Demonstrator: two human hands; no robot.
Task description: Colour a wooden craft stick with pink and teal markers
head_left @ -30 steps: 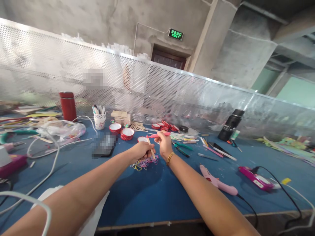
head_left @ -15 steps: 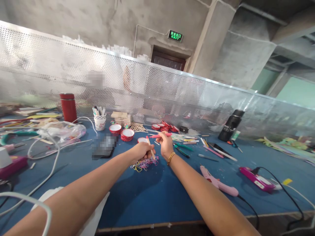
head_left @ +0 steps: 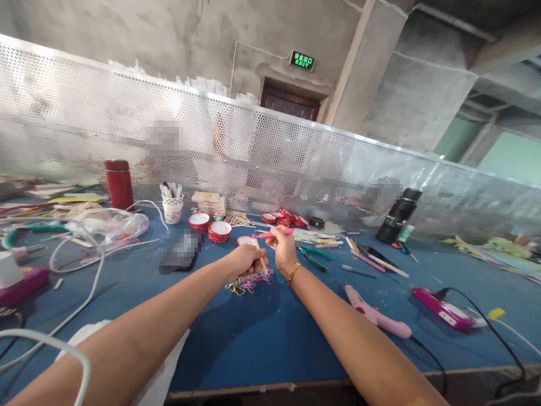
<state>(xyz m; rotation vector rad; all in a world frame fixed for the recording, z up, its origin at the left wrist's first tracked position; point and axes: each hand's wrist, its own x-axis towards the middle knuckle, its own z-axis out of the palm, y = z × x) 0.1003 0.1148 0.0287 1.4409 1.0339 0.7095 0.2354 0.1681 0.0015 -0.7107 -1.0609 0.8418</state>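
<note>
Between the thumb and fingers of my left hand point(head_left: 245, 262) is a flat wooden craft stick point(head_left: 260, 255), tilted, with its upper end coloured pink. My right hand point(head_left: 284, 248) grips a pink marker point(head_left: 267, 234) like a pen, lying nearly level. The marker's tip meets the stick's upper end, or comes very close to it. Just below my left hand, a tangle of coloured loops point(head_left: 250, 283) rests on the blue table. Behind the stick, a round white-and-red piece point(head_left: 245, 241) is partly hidden.
A phone point(head_left: 181, 251), red-rimmed rolls point(head_left: 219, 231) and a cup of pens point(head_left: 172, 208) stand to the left. On the right lie green-handled pliers point(head_left: 313, 259), a pink glue gun point(head_left: 377, 316) and a purple power strip point(head_left: 443, 309). A perforated metal screen point(head_left: 287, 158) runs behind.
The marker's tip has shifted slightly left, closer to the stick's upper end. My left hand keeps the same grip, and the whole view has moved only a little.
</note>
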